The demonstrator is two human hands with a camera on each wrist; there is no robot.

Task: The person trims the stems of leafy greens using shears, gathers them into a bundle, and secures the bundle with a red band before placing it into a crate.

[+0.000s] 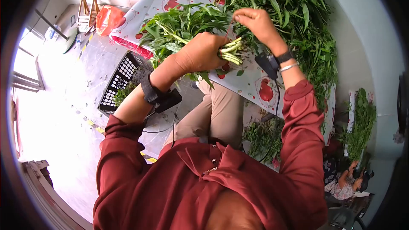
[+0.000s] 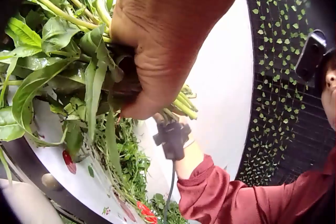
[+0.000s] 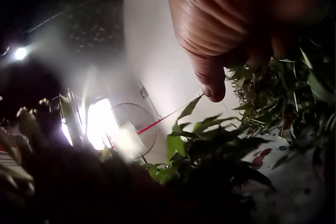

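Observation:
My left hand [image 1: 202, 52] grips a bunch of leafy greens [image 1: 170, 32] over the near edge of the table. Cut pale stem ends [image 1: 232, 52] poke out on the right of the fist, and the leaves spread to the left. Just right of the stems, my raised right hand [image 1: 257, 26] pinches the end of a thin red string [image 3: 151, 126] between thumb and fingertips. The string runs taut from the pinch toward the bunch in the right wrist view. Where it meets the stems is hidden by the left hand.
A large heap of greens [image 1: 294, 25] covers the far and right part of the patterned tablecloth [image 1: 251, 83]. On the floor at left stands a black crate [image 1: 121, 74] with some greens. Beyond it are an orange bag [image 1: 110, 20] and a wooden folding stool [image 1: 87, 6]. Another person [image 1: 343, 187] sits at lower right.

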